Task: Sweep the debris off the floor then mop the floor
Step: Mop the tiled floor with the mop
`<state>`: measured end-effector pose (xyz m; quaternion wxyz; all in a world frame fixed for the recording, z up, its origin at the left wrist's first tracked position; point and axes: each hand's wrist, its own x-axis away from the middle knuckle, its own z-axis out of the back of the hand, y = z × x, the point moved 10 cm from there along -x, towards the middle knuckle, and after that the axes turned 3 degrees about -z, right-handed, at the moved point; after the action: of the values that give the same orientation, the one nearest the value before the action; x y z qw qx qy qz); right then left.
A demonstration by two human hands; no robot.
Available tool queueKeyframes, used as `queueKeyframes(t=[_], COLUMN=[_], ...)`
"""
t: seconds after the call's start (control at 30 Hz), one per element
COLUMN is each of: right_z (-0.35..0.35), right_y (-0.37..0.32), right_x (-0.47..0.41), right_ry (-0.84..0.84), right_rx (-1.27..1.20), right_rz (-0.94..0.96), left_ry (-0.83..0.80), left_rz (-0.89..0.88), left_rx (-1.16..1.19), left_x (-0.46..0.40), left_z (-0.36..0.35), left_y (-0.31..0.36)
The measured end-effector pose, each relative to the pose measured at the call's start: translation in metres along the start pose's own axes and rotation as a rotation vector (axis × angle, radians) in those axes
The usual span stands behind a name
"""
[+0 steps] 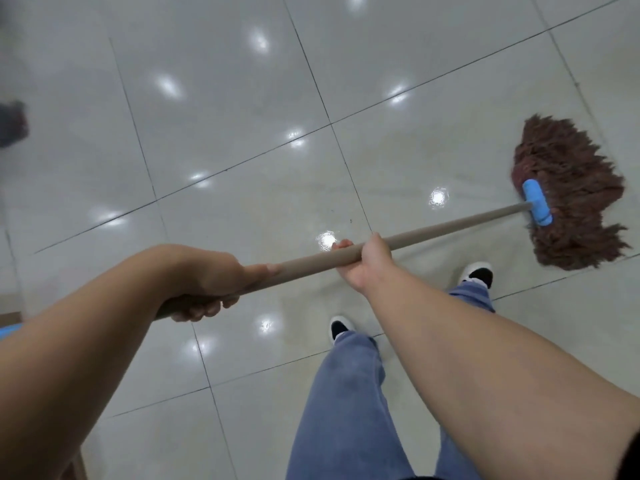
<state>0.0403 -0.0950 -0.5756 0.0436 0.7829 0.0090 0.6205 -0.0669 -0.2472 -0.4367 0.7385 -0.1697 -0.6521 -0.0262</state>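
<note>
A mop with a beige handle and a blue socket lies slanted across the view. Its reddish-brown string head rests on the glossy pale tiled floor at the right. My left hand grips the handle's near end, fingers curled under it. Further along the handle, my right hand grips its middle. A wet streak shows on the tiles around the mop head. No debris is visible on the floor.
My legs in blue jeans and black-and-white shoes stand just below the handle. A dark blurred object sits at the left edge. A blue thing peeks in at the lower left edge.
</note>
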Motion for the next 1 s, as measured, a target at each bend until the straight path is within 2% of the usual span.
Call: queueKeyframes(t=[0.1,0.23,0.57,0.7,0.8,1.0], right_z=[0.012,0.044,0.157,0.197,0.231,0.266], right_y=[-0.040,-0.158,-0.571,-0.692,-0.753,-0.827], right_x=[-0.003,-0.003,0.048,0.077,0.091,0.098], right_ry=[-0.004,0.001,0.076,0.100,0.190,0.305], right_rx=[-0.026,-0.079,-0.236,-0.351,-0.357,-0.230], right_rz=[0.005,0.070,0.288,0.294,0.300,0.243], left_ry=[0.014,0.023,0.013,0.059,0.032,0.005], left_rz=[0.006,-0.035,-0.139,-0.263,-0.329,-0.312], left_rx=[-0.030,-0.049,-0.098,-0.086,-0.069,-0.056], left_x=[0.001,0.008,0.076,0.110,0.124,0.132], left_z=[0.001,0.002,0.003,-0.009,-0.031,-0.041], left_y=[0.043,0.163,0.601,0.756,0.829,0.905])
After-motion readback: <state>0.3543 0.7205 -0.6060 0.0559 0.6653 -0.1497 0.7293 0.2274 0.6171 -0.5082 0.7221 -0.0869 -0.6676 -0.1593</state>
